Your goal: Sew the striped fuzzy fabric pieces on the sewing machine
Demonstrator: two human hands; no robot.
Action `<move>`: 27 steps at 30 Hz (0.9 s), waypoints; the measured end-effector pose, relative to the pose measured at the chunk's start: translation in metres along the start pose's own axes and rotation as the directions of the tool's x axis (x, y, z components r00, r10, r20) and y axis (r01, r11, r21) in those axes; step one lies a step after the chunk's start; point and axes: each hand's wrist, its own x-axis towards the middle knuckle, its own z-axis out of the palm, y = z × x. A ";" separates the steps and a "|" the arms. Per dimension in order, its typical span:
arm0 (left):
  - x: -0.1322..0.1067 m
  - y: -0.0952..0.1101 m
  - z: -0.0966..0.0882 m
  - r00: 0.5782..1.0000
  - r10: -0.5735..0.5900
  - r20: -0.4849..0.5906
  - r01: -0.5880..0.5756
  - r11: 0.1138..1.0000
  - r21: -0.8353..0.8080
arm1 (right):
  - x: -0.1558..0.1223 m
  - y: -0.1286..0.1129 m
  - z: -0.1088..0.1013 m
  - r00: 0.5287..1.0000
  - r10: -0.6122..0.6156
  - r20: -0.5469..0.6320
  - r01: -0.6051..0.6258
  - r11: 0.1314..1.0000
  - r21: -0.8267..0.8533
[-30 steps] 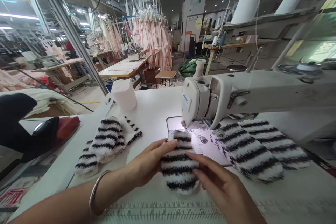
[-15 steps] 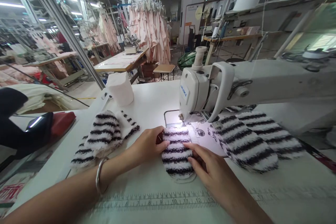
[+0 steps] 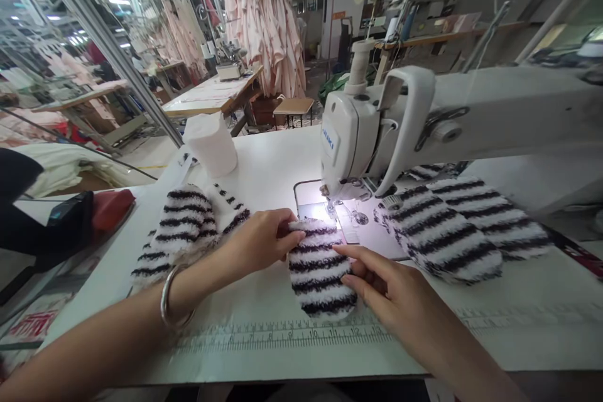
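While the left hand pinches a fluffy striped piece at its 10–11 o'clock edge, thumb on top, the right hand touches its 2–3 o'clock edge with index finger and thumb; whether these grip, cannot tell. Piece sits over the white tabletop. Relative to it: sewing machine, 12–1 o'clock; printed ruler, 6 o'clock; flat striped pair, 2–3 o'clock.

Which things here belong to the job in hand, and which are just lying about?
In the job, it seems: striped piece in left hand, right hand touching it; sewing machine; similar striped pieces either side.

Probably not: white block; stool; hanging pink garments.
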 end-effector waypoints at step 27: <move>0.015 -0.012 0.005 0.995 -0.048 0.083 0.045 0.998 0.046 | -0.015 0.015 0.046 0.864 -0.459 -0.209 0.354 0.847 -0.396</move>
